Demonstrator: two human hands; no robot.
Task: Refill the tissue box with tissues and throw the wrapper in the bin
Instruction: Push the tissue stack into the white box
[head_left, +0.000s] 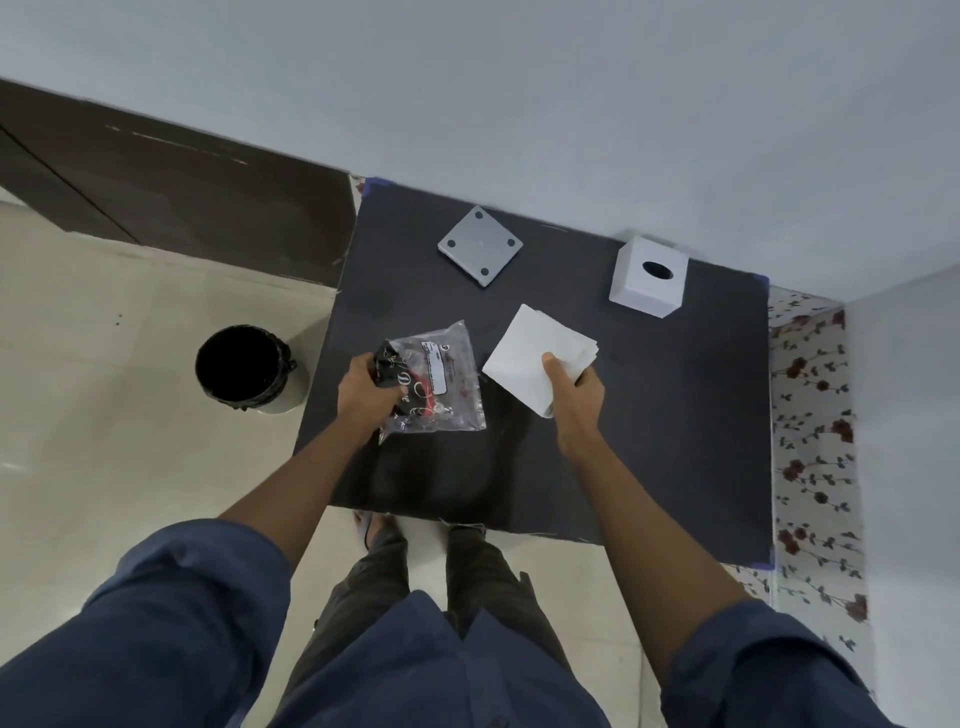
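Observation:
My left hand (366, 395) grips the clear plastic wrapper (441, 376), which has black and red print and lies on the dark table (649, 441). My right hand (574, 395) holds a stack of white tissues (535, 348) just above the table, to the right of the wrapper. The white tissue box (649, 275) stands at the far right of the table, its round hole facing up. Its grey base plate (480, 245) lies apart from it, at the far middle, with its dark feet up.
A bin (249, 370) lined with a black bag stands on the tiled floor, left of the table. A pale wall runs behind the table and a dark door is at the far left. Floral cloth shows at the table's right edge.

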